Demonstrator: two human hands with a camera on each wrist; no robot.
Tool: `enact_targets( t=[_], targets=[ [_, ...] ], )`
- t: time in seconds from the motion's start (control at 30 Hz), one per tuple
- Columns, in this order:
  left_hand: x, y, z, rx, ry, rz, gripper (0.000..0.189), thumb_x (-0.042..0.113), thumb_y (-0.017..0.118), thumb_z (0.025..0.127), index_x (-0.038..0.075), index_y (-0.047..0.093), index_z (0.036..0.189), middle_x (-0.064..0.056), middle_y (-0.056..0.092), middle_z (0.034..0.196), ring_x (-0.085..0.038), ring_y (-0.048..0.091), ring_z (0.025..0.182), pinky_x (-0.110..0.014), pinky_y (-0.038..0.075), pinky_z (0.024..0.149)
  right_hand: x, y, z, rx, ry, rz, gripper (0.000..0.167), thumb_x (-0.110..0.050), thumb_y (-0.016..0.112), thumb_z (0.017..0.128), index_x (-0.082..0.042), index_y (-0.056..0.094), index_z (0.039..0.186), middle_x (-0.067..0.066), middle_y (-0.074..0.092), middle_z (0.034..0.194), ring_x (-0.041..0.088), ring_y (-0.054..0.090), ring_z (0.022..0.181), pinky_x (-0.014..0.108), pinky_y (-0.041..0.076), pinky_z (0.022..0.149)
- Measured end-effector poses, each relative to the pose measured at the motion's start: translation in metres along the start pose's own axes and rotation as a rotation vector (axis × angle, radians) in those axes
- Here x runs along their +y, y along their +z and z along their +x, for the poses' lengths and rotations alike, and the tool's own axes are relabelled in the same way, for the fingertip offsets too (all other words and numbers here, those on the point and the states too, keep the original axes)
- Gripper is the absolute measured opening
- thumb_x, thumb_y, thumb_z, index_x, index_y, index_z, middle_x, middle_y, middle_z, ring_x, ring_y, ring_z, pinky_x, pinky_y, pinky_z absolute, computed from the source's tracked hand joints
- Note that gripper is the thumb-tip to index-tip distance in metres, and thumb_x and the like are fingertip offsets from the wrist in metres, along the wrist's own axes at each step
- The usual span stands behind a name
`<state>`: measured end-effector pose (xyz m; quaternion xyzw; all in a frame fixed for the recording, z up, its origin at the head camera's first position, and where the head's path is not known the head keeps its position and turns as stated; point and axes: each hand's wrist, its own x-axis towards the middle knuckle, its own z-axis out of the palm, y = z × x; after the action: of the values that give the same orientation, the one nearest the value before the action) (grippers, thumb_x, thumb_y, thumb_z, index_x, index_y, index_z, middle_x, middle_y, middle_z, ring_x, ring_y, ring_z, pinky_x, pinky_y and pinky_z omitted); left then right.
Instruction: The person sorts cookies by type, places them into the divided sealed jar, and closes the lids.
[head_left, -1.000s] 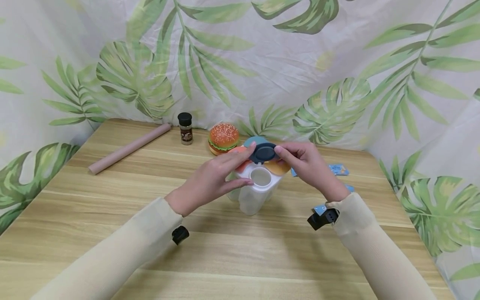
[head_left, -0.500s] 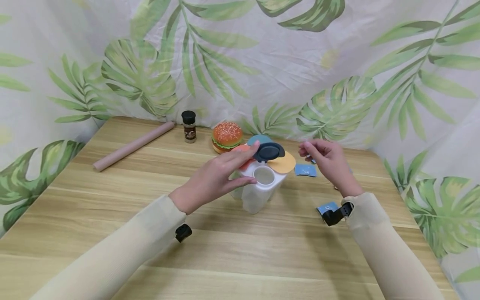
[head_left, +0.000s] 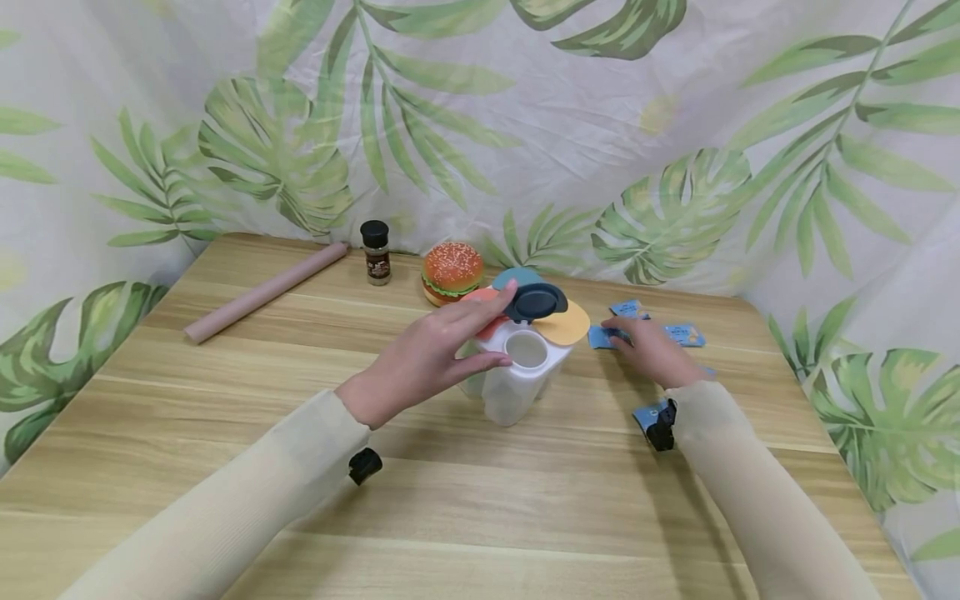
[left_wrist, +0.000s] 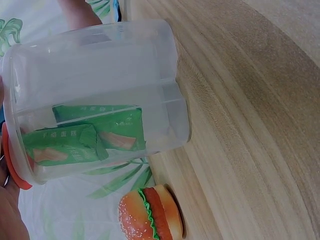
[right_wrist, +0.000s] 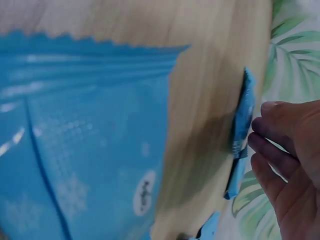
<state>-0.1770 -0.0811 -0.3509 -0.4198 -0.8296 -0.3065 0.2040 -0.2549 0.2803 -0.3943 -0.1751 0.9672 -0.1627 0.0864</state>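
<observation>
A clear storage container (head_left: pixel 506 396) with several compartments stands on the table; its dark blue flip lid (head_left: pixel 536 302) is raised over a round opening (head_left: pixel 527 350). My left hand (head_left: pixel 431 350) rests on its top, straight fingers against the raised lid and thumb at the white rim. Green snack packets (left_wrist: pixel 85 140) lie inside one compartment in the left wrist view. My right hand (head_left: pixel 651 350) reaches down to a blue snack packet (head_left: pixel 600 337), fingertips right at it. In the right wrist view its loosely bent fingers (right_wrist: pixel 270 145) are beside a packet seen edge-on (right_wrist: pixel 244 115).
More blue packets (head_left: pixel 628 309) lie around the right hand, one (head_left: pixel 649 415) below its wrist. A toy hamburger (head_left: pixel 452 271) sits behind the container. Farther left are a spice jar (head_left: pixel 377 254) and a pinkish roll (head_left: pixel 266 293). A leaf-print cloth (head_left: pixel 450 125) hangs behind.
My right hand has left the dark lid, moved right, then lowered to the blue packets. My left hand has stayed at the container's top, and the lid remains raised.
</observation>
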Motion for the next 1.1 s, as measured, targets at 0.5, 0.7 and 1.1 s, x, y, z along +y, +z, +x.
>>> enact_targets(
  t=[0.5,0.7,1.1],
  targets=[
    [0.000,0.000,0.000,-0.010,-0.007,0.003,0.083,0.027,0.082,0.092,0.009,0.041,0.161,-0.011,0.056,0.157,-0.025,0.060,0.140,-0.039,0.054,0.113,0.004,0.002,0.013,-0.044,-0.008,-0.072,0.044,-0.007,0.055,0.108,0.007,0.051,0.149,0.031,0.055,0.149,0.050,0.055,0.137,0.063,0.047,0.114],
    [0.000,0.000,0.000,-0.011,-0.001,0.000,0.083,0.027,0.082,0.092,0.010,0.041,0.162,-0.011,0.056,0.157,-0.025,0.060,0.139,-0.040,0.054,0.112,0.003,-0.004,0.015,-0.090,0.035,-0.077,0.049,-0.010,0.059,0.107,0.010,0.048,0.150,0.033,0.054,0.150,0.050,0.054,0.139,0.062,0.047,0.115],
    [0.001,0.000,-0.001,-0.001,0.007,0.005,0.084,0.029,0.082,0.091,0.010,0.040,0.162,-0.010,0.053,0.159,-0.026,0.059,0.141,-0.041,0.054,0.113,0.010,-0.011,0.005,-0.061,0.013,0.110,0.040,-0.009,0.066,0.103,0.009,0.056,0.137,0.025,0.062,0.112,0.033,0.059,0.098,0.046,0.051,0.083]
  ],
)
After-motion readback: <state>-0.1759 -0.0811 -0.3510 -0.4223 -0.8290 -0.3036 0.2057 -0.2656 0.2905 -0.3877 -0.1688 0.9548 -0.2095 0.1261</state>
